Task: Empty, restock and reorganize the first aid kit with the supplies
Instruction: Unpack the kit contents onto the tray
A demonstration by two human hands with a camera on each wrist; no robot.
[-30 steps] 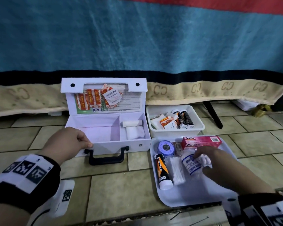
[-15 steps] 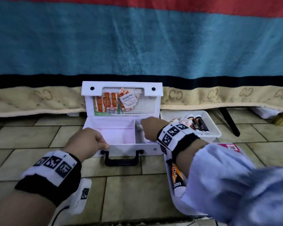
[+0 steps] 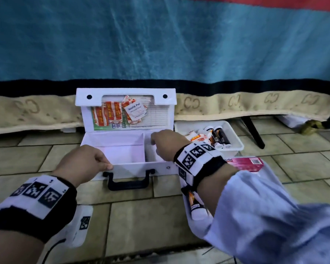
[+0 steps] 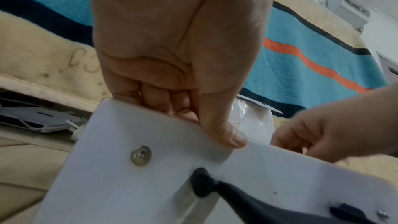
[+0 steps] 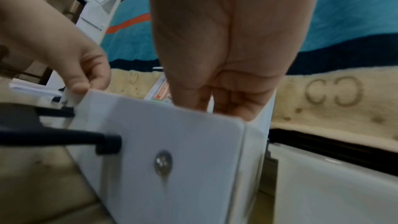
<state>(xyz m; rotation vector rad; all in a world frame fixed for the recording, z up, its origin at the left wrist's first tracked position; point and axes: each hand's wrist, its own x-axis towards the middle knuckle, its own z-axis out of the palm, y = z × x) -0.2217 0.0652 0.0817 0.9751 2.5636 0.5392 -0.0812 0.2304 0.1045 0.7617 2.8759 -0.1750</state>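
The left hand (image 3: 84, 161) pinches the near wall of the first aid kit (image 3: 133, 165) at its left end, thumb on the outside and fingers curled over the rim, as the left wrist view shows. The right hand (image 3: 165, 144) reaches down into the kit's right compartment; its fingers are hidden behind the wall, so I cannot tell whether they hold anything.

The kit sits open on the tiled floor (image 3: 141, 225), lid (image 3: 126, 101) upright against the hanging blanket (image 3: 160, 44), black handle (image 3: 129, 181) toward the person. The left compartment looks bare. The lid pocket holds orange sachets (image 3: 108, 114) and an alcohol pad (image 3: 134, 110). My guess is that restocking has barely begun, with most supplies outside the kit.

Just right of the kit, a white bin (image 3: 234, 136) holds dark bottles (image 3: 218, 137) and more sachets. Nearer, a white tray (image 3: 194, 225) carries a pink box (image 3: 250, 163) and an orange tube (image 3: 195, 204). The right forearm and blue sleeve (image 3: 265, 216) lie across the tray and cover most of it.
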